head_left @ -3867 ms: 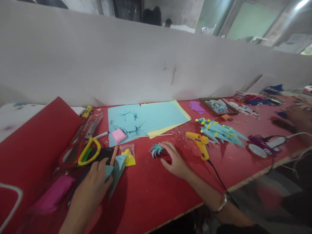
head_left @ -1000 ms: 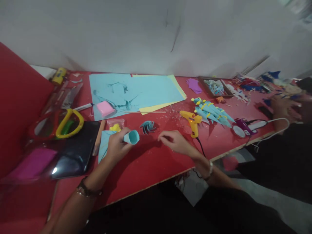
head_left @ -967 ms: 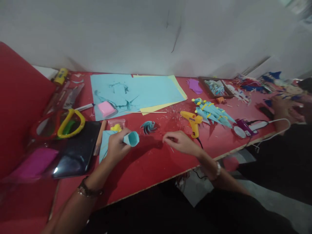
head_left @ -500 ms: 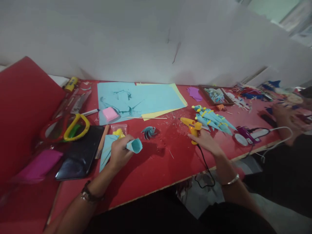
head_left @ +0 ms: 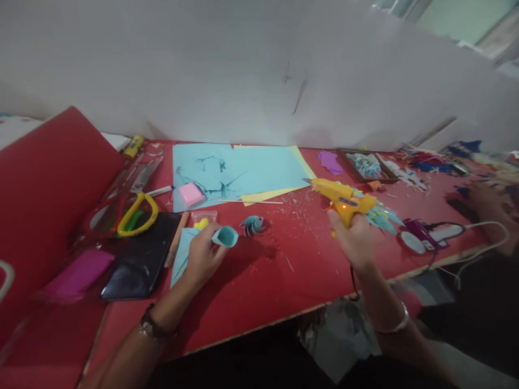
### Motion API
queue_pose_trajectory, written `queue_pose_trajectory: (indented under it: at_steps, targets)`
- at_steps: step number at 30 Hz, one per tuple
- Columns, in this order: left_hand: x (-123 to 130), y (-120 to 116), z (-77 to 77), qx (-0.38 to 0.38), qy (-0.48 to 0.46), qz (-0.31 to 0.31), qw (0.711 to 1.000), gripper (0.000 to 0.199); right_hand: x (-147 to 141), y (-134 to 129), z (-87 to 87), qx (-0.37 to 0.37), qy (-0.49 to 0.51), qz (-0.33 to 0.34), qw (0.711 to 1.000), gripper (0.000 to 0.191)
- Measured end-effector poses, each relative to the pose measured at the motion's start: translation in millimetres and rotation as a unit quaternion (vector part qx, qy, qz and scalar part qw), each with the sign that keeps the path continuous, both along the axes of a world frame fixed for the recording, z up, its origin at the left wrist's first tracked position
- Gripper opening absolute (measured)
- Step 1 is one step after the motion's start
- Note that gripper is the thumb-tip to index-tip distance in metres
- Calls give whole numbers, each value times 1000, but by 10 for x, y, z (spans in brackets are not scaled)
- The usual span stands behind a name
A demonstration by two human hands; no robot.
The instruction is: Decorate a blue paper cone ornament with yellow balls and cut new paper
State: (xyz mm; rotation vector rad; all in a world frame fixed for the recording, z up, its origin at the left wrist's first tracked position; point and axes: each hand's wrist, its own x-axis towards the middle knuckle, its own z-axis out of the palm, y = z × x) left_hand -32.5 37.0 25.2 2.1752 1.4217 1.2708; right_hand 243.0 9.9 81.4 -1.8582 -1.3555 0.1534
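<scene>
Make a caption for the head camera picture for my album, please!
The left hand holds rolled blue paper; the right hand grips a yellow glue gun.

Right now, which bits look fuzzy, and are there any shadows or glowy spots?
In the head view, the right hand, gripping the yellow glue gun, looks blurry; in the head view, another person's hand at the far right is dim and fuzzy; also in the head view, a shadow darkens the red table beside the left hand, and the gun's small light glows orange.
</scene>
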Motion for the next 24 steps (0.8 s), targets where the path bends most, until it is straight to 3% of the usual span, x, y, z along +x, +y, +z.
queue_pose_trajectory:
  at_steps: [5, 9, 12, 17, 24]
  targets:
    - [2, 64, -41, 25, 15, 53, 998, 5, -460, -91, 189, -86, 44, 105, 990, 29]
    - [-52, 100, -50, 64, 7, 44, 997, 7, -663, -113, 235, -96, 45, 220, 970, 24]
    - [-92, 110, -44, 99, 12, 39, 994, 7, -739, -112, 228, -102, 62, 271, 955, 20]
    - [-116, 138, -61, 169, 42, 25, 984, 8, -798, -87, 153, -122, 66, 293, 946, 24]
    - [-159, 160, -77, 127, 82, 30, 988, 9, -832, -26, 76, -167, 77, 297, 937, 26]
